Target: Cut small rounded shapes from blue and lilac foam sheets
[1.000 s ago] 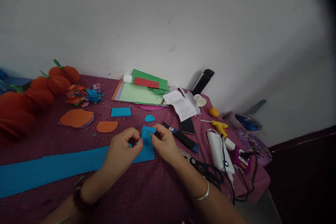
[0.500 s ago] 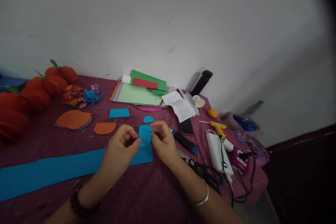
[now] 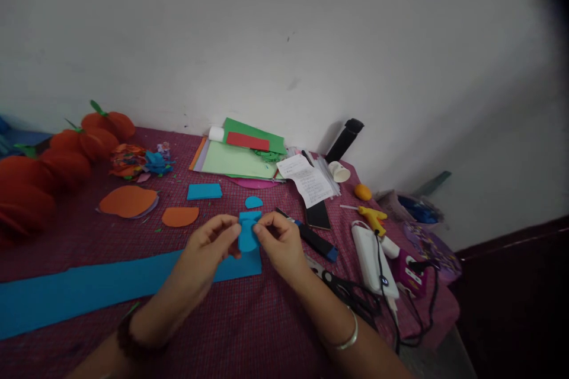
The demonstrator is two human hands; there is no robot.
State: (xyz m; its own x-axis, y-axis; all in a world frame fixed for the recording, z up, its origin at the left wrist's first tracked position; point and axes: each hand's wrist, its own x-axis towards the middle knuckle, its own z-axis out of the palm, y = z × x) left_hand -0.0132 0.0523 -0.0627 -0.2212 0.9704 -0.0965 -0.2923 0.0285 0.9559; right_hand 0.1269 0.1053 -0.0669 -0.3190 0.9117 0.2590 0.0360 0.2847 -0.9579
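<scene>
Both hands pinch a small blue paper piece (image 3: 248, 239) between them, over the end of a long blue strip (image 3: 111, 280). My left hand (image 3: 212, 247) is closed on its left edge, and my right hand (image 3: 281, 241) grips the right edge with thumb and forefinger. The piece has a rounded lower edge and what looks like a fold across it. Just beyond lies a small blue half-round cutout (image 3: 253, 202). A blue rectangle (image 3: 204, 191) and an orange half-round piece (image 3: 180, 217) rest to the left of that.
Scissors (image 3: 347, 290), a blue-black cutter (image 3: 317, 241), a yellow glue gun (image 3: 372, 218) and a white power bank (image 3: 374, 263) with cables lie on the right. Orange pumpkin shapes (image 3: 66, 169) line the left. Coloured sheets (image 3: 235, 160) and a written note (image 3: 307, 180) lie toward the wall.
My left fingers have shifted up along the blue piece's left edge, and my right fingers have come lower on its right side. The view has shifted slightly.
</scene>
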